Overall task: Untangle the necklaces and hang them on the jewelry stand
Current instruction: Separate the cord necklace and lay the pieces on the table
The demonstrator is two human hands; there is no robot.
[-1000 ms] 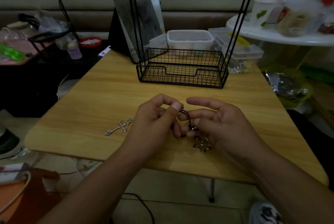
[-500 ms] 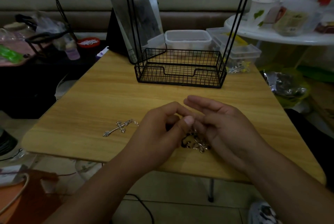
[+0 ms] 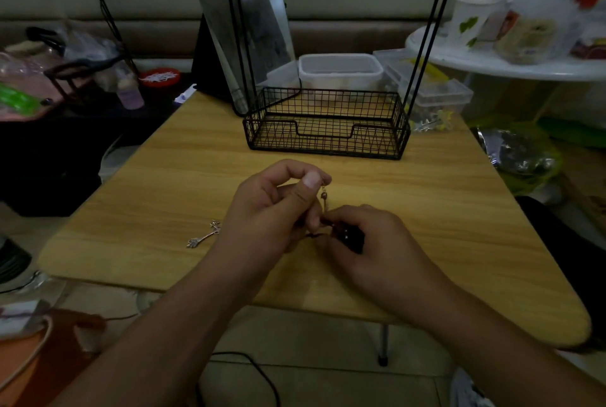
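Observation:
My left hand is raised a little over the wooden table and pinches the clasp end of a necklace between thumb and forefinger. A short silver piece hangs from that pinch. My right hand sits just right of it, fingers curled round a bunch of black cord. A silver cross pendant lies on the table left of my left hand. The black wire jewelry stand rises at the table's far side, its basket base empty and its hooks at the top edge.
A tilted mirror leans behind the stand's left post. Clear plastic boxes sit behind the basket. A white round table with cups and bags is at the right. Clutter and a dark bag lie to the left.
My left hand has lifted and now pinches the clasp end higher up. My right hand has closed round the black cord. The flower pendant seen earlier is now hidden.

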